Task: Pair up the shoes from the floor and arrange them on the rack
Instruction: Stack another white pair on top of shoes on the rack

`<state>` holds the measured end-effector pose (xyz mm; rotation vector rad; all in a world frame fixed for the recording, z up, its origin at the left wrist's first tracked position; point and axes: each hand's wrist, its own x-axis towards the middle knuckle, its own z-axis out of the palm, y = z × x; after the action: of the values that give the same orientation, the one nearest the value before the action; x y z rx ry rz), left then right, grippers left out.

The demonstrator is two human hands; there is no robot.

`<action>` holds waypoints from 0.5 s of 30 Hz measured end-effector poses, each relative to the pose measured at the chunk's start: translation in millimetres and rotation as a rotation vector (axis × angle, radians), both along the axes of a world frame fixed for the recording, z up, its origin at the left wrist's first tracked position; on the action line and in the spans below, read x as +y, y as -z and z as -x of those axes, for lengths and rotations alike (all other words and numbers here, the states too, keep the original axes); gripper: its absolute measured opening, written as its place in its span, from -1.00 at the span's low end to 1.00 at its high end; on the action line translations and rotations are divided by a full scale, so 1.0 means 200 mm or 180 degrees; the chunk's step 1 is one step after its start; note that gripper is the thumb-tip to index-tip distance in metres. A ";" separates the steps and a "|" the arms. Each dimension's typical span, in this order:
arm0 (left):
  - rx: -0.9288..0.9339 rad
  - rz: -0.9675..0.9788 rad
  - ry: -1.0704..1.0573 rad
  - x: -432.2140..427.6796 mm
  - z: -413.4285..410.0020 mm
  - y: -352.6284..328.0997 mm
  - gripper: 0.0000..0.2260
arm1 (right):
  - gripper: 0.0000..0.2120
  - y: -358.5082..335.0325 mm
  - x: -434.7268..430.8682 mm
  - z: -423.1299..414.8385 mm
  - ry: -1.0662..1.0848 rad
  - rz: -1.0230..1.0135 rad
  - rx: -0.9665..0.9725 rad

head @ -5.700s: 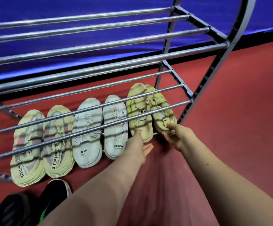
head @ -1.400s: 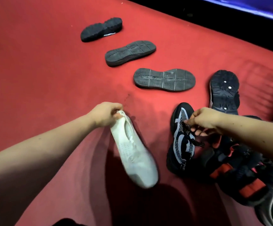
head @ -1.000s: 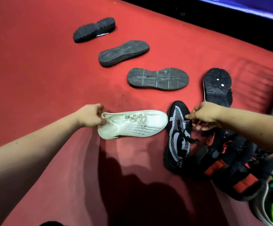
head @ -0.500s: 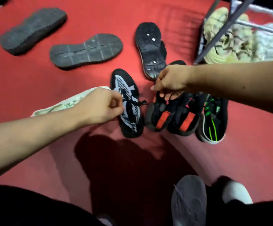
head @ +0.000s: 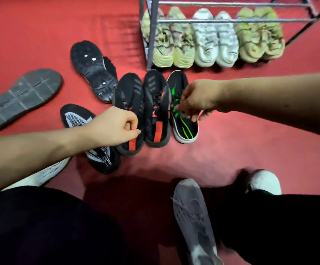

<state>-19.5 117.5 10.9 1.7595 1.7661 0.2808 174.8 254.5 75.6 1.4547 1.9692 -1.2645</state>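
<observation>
A pair of black shoes with red tabs, left one [head: 130,96] and right one [head: 156,96], stands side by side on the red floor in front of the rack [head: 151,35]. My left hand [head: 115,127] has curled fingers and pinches the collar of the left one. Right of the pair stands a black shoe with green stripes [head: 185,129]; my right hand [head: 199,98] pinches its laces. A black-and-white knit shoe [head: 75,117] lies partly under my left wrist. A white shoe [head: 48,172] lies on the floor beneath my left forearm.
The rack's lowest level holds a yellow pair [head: 166,48], a white pair [head: 214,43] and an olive pair [head: 258,39]. A black shoe [head: 92,71] and a grey-soled shoe [head: 19,98] lie sole-up at the left. A grey shoe [head: 193,217] and a white toe [head: 264,182] sit by my dark-clad legs.
The view has swung right toward the rack. My left hand has let go of the white shoe and moved onto a black-and-red shoe. My right hand has shifted to the green-striped shoe's laces.
</observation>
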 end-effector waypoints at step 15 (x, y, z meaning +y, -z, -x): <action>0.0075 0.2491 0.0845 0.10 -0.79 0.33 -0.77 | -0.82 0.34 -0.32 -0.65 0.0311 0.0792 -0.1132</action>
<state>138.9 137.6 -55.4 1.3751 1.3541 -0.4858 304.3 190.8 7.7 1.5394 1.4734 -1.1477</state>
